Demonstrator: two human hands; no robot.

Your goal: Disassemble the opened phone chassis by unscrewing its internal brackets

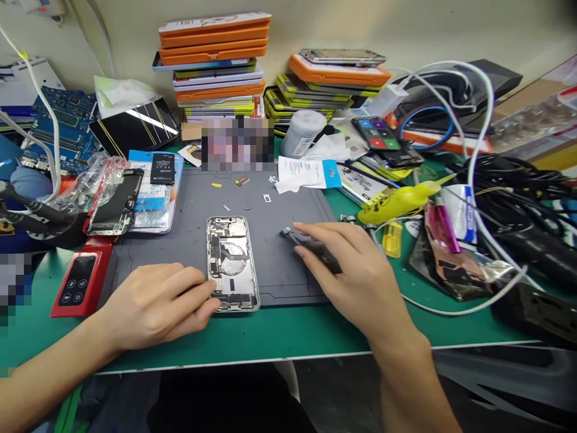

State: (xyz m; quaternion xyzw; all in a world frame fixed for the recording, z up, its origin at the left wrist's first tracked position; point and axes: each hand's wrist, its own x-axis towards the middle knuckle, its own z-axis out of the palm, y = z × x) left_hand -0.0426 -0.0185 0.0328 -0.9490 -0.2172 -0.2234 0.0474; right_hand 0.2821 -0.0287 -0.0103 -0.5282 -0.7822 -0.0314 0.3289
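An opened phone [234, 270] lies on the grey work mat, its circuit parts and a round coil exposed. My left hand [162, 304] grips its lower left edge between thumb and fingers. To the right of the phone, my right hand [356, 270] is closed around the sides of a black flat phone battery [319, 249], held low over the mat. Part of the battery is hidden by my fingers. Beyond the phone lie a SIM tray [267, 198], a small brown flex part [243, 181] and a yellow scrap [217, 185].
The mat [148, 252] covers the green table [306, 331]. Left are a red device [81, 282] and a loose phone screen [112, 201]. Right are a yellow glue bottle [396, 201], white cable [451, 313] and black cables. Stacked orange boxes [214, 51] stand at the back.
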